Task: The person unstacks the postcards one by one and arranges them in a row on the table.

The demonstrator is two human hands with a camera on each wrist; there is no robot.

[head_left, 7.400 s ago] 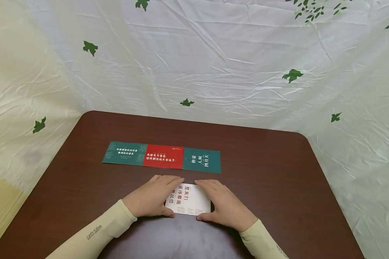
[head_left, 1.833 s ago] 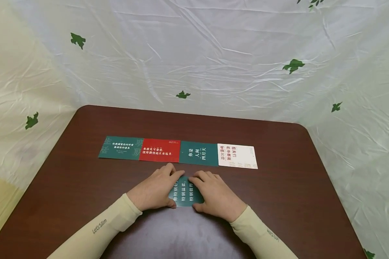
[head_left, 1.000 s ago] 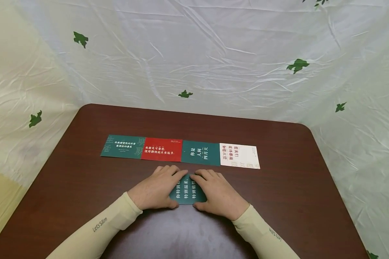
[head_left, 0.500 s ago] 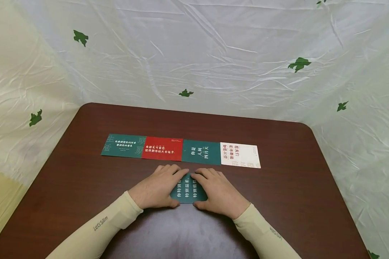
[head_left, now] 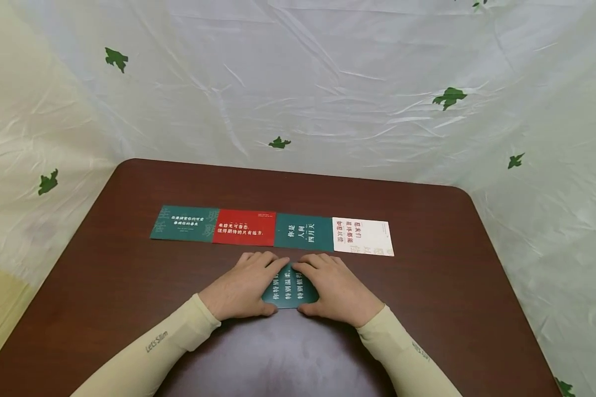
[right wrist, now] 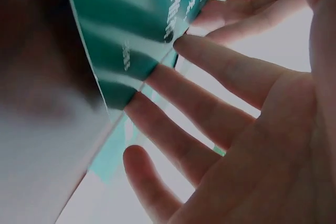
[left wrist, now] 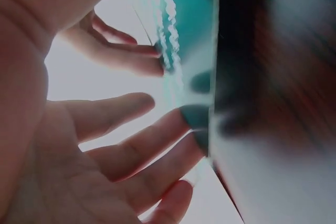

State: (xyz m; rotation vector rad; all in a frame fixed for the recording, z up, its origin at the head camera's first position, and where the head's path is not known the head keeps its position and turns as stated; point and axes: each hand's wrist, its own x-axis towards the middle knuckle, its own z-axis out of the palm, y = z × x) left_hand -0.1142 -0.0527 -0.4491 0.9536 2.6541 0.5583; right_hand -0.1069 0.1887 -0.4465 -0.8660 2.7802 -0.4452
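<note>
A green card (head_left: 289,289) printed with white Chinese characters is between my two hands, in front of my body. My left hand (head_left: 245,285) grips its left side, thumb at the near edge and fingertips at the far edge. Mirroring it, my right hand (head_left: 336,289) grips the right side the same way. In the left wrist view, fingertips meet the edge of the green card (left wrist: 191,19). The right wrist view has the fingers (right wrist: 157,74) against the card's (right wrist: 113,30) long edge. Both hands cover the card's outer parts.
Beyond the hands, a row of cards lies edge to edge on the brown table (head_left: 228,184): a green card (head_left: 185,223), a red card (head_left: 244,227), another green card (head_left: 304,231) and a white card (head_left: 363,236) at the right end. A white curtain (head_left: 328,82) hangs behind.
The white card, between my hands in the oldest frame, now lies at the row's right end. My hands now hold the green card, shifted slightly away from my body over the last moments.
</note>
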